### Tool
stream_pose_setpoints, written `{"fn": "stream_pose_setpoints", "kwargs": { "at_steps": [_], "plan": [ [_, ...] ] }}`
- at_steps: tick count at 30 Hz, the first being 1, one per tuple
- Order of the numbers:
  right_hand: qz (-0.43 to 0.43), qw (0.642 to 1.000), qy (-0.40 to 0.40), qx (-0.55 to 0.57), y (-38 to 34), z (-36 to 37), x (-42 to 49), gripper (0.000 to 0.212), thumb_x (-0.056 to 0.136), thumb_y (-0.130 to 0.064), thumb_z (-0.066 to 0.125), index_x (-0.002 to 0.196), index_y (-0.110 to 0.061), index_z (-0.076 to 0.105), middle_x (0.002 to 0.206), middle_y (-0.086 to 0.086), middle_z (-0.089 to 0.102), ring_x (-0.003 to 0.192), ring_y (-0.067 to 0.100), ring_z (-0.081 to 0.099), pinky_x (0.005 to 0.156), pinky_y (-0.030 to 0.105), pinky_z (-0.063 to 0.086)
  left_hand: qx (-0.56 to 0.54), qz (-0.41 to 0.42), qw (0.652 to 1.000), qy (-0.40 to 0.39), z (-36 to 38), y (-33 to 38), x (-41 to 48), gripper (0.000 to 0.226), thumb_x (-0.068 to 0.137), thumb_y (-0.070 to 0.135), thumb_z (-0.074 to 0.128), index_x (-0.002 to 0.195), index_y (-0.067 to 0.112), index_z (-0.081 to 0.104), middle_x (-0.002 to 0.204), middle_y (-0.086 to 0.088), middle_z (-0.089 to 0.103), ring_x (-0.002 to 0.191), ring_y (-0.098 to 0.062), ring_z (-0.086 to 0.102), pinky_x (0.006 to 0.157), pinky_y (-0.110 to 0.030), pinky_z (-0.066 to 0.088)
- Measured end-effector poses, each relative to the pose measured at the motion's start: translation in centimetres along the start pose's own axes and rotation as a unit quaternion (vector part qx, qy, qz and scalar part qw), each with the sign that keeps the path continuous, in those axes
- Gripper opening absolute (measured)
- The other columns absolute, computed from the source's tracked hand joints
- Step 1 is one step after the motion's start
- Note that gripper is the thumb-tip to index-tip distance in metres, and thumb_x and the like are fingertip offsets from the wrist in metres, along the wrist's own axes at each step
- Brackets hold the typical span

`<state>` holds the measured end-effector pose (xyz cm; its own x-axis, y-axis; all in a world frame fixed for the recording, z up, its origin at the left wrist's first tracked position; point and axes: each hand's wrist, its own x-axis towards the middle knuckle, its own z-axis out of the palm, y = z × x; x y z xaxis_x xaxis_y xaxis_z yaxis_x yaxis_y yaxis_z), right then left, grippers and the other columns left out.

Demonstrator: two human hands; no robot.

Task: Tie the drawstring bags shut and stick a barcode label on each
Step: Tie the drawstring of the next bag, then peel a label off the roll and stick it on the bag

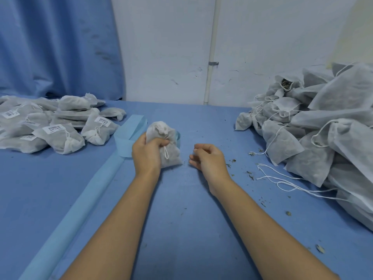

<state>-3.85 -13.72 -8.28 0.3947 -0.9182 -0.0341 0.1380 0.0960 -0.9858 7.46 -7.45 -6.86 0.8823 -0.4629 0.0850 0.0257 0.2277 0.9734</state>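
At mid-table (181,209), the left hand (148,152) has its fingers curled round the neck of a small drawstring bag (161,131), whose cord loop (166,153) hangs below the knuckles. Just beside it, the right hand (207,158) hovers with fingers loosely curled and holds nothing visible. Labelled bags (60,126) crowd the far left edge and untied bags (323,128) the right edge, with open cloth between. A pale blue strip (80,209) runs towards the near left corner.

left hand (146,153): fingers (160,142) gripping bag (172,156) | right hand (207,158): loosely curled, empty
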Motion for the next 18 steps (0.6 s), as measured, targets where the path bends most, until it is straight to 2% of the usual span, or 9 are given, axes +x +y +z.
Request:
{"fn": "stream_pose_setpoints", "kwargs": {
  "at_steps": [2, 4, 6, 9, 11, 13, 15, 18],
  "plan": [
    [-0.028, 0.997, 0.004, -0.068, 0.2, 0.3, 0.3, 0.023, 0.093, -0.005, 0.052, 0.115, -0.006, 0.058, 0.104, 0.006, 0.061, 0.071, 0.009, 0.060, 0.081, 0.027, 0.056, 0.026, 0.012, 1.000, 0.009, -0.3, -0.4, 0.2, 0.018, 0.066, 0.000, 0.061, 0.060, 0.016, 0.054, 0.063, 0.002, 0.052, 0.066, -0.019, 0.050, 0.061, -0.031, 0.041],
    [-0.060, 0.988, -0.004, -0.145, 0.2, 0.7, 0.8, 0.028, 0.093, -0.008, 0.054, 0.121, -0.011, 0.057, 0.116, 0.001, 0.061, 0.075, 0.009, 0.062, 0.078, 0.022, 0.052, 0.037, 0.019, 0.999, 0.020, -0.4, -0.6, 0.3, 0.019, 0.066, 0.001, 0.059, 0.058, 0.016, 0.050, 0.064, 0.003, 0.048, 0.067, -0.018, 0.047, 0.062, -0.031, 0.038],
    [-0.082, 0.977, -0.015, -0.197, 0.1, 1.0, 1.5, 0.033, 0.093, -0.010, 0.055, 0.126, -0.012, 0.056, 0.125, -0.001, 0.060, 0.097, 0.013, 0.063, 0.082, 0.020, 0.048, 0.041, 0.021, 0.998, 0.034, -0.5, -0.8, 0.5, 0.022, 0.067, 0.001, 0.058, 0.057, 0.018, 0.049, 0.066, 0.004, 0.048, 0.068, -0.018, 0.046, 0.064, -0.031, 0.037],
    [-0.091, 0.962, -0.038, -0.255, 0.2, 1.8, 2.7, 0.045, 0.094, -0.008, 0.053, 0.139, -0.012, 0.045, 0.140, 0.002, 0.050, 0.124, 0.016, 0.051, 0.103, 0.027, 0.041, 0.050, 0.009, 0.998, 0.047, -0.5, -1.0, 0.8, 0.026, 0.069, 0.002, 0.056, 0.053, 0.021, 0.049, 0.062, 0.005, 0.049, 0.066, -0.018, 0.046, 0.062, -0.030, 0.037],
    [-0.103, 0.952, -0.080, -0.277, 0.3, 2.4, 3.4, 0.058, 0.094, -0.003, 0.048, 0.147, -0.018, 0.032, 0.150, 0.002, 0.039, 0.133, 0.016, 0.043, 0.100, 0.022, 0.038, 0.066, 0.005, 0.997, 0.049, -0.4, -1.0, 1.0, 0.027, 0.071, 0.004, 0.056, 0.051, 0.022, 0.048, 0.059, 0.006, 0.048, 0.063, -0.018, 0.045, 0.062, -0.032, 0.036],
    [-0.135, 0.933, -0.126, -0.309, 0.2, 2.8, 3.9, 0.066, 0.093, 0.001, 0.043, 0.150, -0.026, 0.025, 0.154, 0.000, 0.031, 0.138, 0.016, 0.034, 0.089, 0.011, 0.034, 0.075, 0.001, 0.996, 0.046, -0.4, -1.0, 1.1, 0.025, 0.071, 0.005, 0.057, 0.054, 0.020, 0.048, 0.058, 0.006, 0.048, 0.062, -0.017, 0.044, 0.059, -0.031, 0.035],
    [-0.179, 0.902, -0.154, -0.362, 0.0, 2.9, 4.5, 0.061, 0.094, 0.000, 0.043, 0.146, -0.029, 0.034, 0.158, 0.000, 0.022, 0.142, 0.018, 0.023, 0.088, 0.005, 0.026, 0.071, -0.006, 0.996, 0.048, -0.4, -1.0, 1.2, 0.024, 0.071, 0.005, 0.057, 0.055, 0.020, 0.047, 0.058, 0.006, 0.047, 0.061, -0.016, 0.044, 0.058, -0.031, 0.034],
    [-0.240, 0.835, -0.127, -0.479, -0.2, 2.6, 4.7, 0.032, 0.097, -0.017, 0.050, 0.128, -0.024, 0.052, 0.158, -0.001, 0.019, 0.140, 0.019, 0.016, 0.097, 0.028, 0.028, 0.061, -0.017, 0.997, 0.034, -0.5, -0.9, 1.2, 0.023, 0.073, 0.006, 0.056, 0.056, 0.021, 0.049, 0.061, 0.005, 0.050, 0.065, -0.018, 0.047, 0.064, -0.032, 0.037]
  ]
}}
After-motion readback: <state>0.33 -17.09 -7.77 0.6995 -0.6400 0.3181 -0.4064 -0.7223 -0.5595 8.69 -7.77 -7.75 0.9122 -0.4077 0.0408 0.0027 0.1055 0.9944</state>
